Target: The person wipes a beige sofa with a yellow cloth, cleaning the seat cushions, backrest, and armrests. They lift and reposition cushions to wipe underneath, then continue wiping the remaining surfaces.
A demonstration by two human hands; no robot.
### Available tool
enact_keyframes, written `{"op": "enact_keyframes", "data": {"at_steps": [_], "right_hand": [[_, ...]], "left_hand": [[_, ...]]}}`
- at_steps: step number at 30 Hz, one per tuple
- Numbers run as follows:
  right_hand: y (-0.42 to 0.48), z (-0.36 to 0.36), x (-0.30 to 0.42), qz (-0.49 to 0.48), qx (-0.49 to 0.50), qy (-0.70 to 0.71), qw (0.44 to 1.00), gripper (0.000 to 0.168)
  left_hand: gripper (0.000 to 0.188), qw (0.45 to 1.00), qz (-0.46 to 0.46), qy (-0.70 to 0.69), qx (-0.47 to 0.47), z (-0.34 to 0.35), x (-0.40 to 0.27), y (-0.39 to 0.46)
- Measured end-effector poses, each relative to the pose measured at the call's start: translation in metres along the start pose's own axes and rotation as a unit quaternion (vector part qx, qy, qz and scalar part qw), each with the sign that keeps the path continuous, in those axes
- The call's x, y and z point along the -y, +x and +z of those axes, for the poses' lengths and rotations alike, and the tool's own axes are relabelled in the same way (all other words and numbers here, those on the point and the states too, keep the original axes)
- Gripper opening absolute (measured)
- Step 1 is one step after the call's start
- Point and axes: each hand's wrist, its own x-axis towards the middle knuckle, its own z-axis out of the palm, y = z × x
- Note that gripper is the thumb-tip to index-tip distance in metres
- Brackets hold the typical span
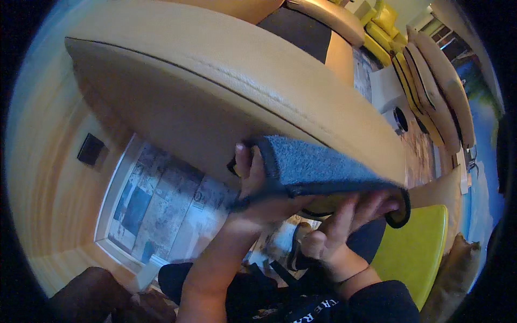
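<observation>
A grey microfibre cloth (315,161) with a dark bound edge is folded over between my two hands. My left hand (262,198) holds its left end, with fingertips showing past the edge and a dark strip of binding across the hand. Under the right end, my right hand (343,226) supports the cloth with its fingers, and the corner curls over them. Just behind the cloth stands the tan leather side of a sofa (226,76), with a dark piping line along its seam. Whether the cloth touches the leather I cannot tell.
A lime-green seat (412,246) is at my right, beside a brown cushion (452,278). Tan cushions (436,89) lean farther right. On the left are a wall (48,181) with a dark socket plate (91,149) and patterned floor planks (169,210). A yellow-green sofa (379,36) stands far back.
</observation>
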Motion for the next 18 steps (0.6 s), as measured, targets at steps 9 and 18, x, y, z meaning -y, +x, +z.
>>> {"op": "enact_keyframes", "data": {"at_steps": [9,18], "right_hand": [[-0.078,0.044,-0.011,0.178,0.291,-0.051,0.939,0.064],[-0.068,0.082,0.004,0.025,0.209,-0.065,0.976,0.09]], "left_hand": [[0.05,0.975,-0.007,0.165,-0.148,0.121,0.098,-0.032],[0.036,0.944,0.056,0.163,-0.281,0.073,0.097,-0.018]]}}
